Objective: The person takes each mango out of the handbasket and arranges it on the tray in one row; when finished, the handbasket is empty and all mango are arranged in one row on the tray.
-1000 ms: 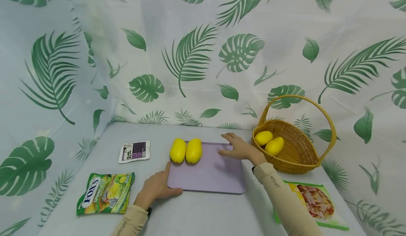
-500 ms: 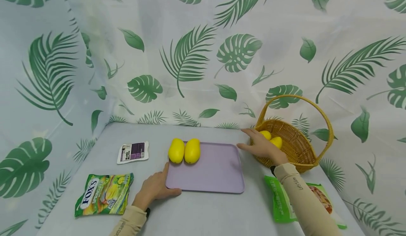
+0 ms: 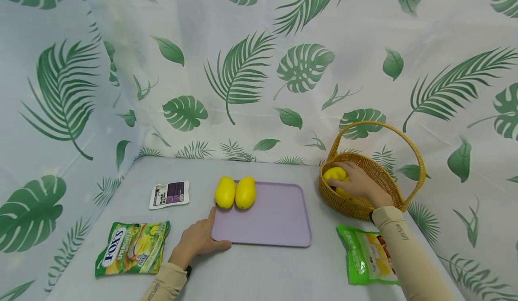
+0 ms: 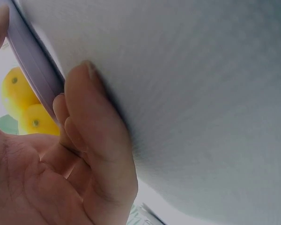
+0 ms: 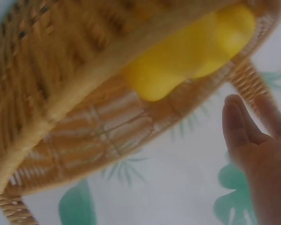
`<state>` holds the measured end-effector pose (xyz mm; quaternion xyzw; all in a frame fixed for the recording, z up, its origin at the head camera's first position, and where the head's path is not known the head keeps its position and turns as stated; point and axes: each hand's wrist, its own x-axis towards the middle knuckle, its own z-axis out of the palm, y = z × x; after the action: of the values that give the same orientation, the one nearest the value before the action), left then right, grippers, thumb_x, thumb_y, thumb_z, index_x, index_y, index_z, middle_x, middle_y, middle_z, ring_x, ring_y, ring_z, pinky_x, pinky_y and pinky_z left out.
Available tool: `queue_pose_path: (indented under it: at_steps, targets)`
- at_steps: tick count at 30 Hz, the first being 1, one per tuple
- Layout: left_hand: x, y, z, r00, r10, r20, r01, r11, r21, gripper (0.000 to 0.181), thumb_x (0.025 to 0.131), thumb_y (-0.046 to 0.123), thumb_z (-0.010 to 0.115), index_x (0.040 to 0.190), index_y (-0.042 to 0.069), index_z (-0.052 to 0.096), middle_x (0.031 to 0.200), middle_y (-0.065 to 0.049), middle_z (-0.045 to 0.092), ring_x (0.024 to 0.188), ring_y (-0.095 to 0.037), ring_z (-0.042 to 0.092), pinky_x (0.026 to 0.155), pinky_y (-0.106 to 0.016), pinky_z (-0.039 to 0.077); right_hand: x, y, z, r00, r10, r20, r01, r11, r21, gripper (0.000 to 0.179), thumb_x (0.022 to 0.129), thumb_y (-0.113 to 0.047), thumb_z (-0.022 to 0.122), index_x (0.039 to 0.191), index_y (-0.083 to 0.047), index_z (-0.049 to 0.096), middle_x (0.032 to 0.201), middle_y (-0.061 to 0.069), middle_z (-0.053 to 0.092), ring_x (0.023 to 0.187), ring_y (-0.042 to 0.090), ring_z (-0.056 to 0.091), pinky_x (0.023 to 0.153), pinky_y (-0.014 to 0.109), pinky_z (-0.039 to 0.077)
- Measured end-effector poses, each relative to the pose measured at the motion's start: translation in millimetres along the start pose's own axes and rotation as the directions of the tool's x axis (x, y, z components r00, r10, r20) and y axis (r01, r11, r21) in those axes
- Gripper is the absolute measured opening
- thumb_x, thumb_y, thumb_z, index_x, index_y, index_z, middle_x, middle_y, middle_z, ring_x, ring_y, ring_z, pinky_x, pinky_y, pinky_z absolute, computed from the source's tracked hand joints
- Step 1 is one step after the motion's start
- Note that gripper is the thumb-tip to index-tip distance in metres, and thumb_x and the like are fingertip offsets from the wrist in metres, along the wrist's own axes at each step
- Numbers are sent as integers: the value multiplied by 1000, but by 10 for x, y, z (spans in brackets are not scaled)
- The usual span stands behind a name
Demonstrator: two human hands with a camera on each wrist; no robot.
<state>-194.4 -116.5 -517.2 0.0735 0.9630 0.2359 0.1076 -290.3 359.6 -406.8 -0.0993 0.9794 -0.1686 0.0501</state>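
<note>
My right hand (image 3: 356, 182) is in the wicker basket (image 3: 364, 211), over two yellow mangoes. Its thumb and fingers spread around one mango (image 3: 335, 174); a second mango (image 3: 344, 190) is partly hidden under the hand. In the right wrist view the fingers (image 5: 234, 122) are extended and apart from the blurred mangoes (image 5: 178, 61). The left hand (image 3: 196, 242) holds the near-left corner of a lilac tray (image 3: 267, 222), index finger along its left edge and thumb at the front. Two more yellow mangoes (image 3: 225, 193) lie side by side at the tray's far left.
A green FOX'S bag (image 3: 133, 249) lies at the left, with a small white and purple packet (image 3: 170, 194) behind it. At the right, a green food packet (image 3: 366, 256) is partly covered by my sleeve (image 3: 408, 251). The basket's tall handle (image 3: 417, 157) arches above it.
My right hand has moved right from above the tray into the basket, reaching the mangoes. The left hand stays at the tray corner. The tray and its mangoes have not moved.
</note>
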Motion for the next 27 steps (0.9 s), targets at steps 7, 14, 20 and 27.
queue_pose_path:
  at_steps: [7,14,20,27]
  targets:
    - [7,2,4,1000,5,-2,-5,1000,7,124,68,65,82,158,4,24,129,-27,65,107,-39,67,84,-54,56,-58,208,10,999,30,27,-29,999,-16,90,96,-60,55,155,2,30,157,36,23,141,59,26,108,76,29]
    - [5,11,-24,1000,-6,14,6,1000,2,123,69,64,82,158,3,24,131,-27,64,110,-40,66,87,-55,55,-49,329,12,993,87,76,-86,996,-20,93,95,-63,55,156,2,28,158,38,17,142,61,21,107,78,27]
    - [-9,12,-29,1000,-7,19,7,1000,5,123,70,64,82,159,3,24,133,-27,62,113,-41,65,90,-56,54,-15,404,16,987,117,115,-114,993,-36,94,94,-63,56,155,4,29,156,40,20,139,62,24,108,77,28]
    - [-10,8,-26,1000,-7,9,7,1000,12,123,69,65,82,159,3,24,133,-27,62,113,-41,65,88,-55,55,7,440,23,979,140,147,-131,989,-66,95,95,-61,56,154,7,28,154,43,20,136,64,27,106,76,31]
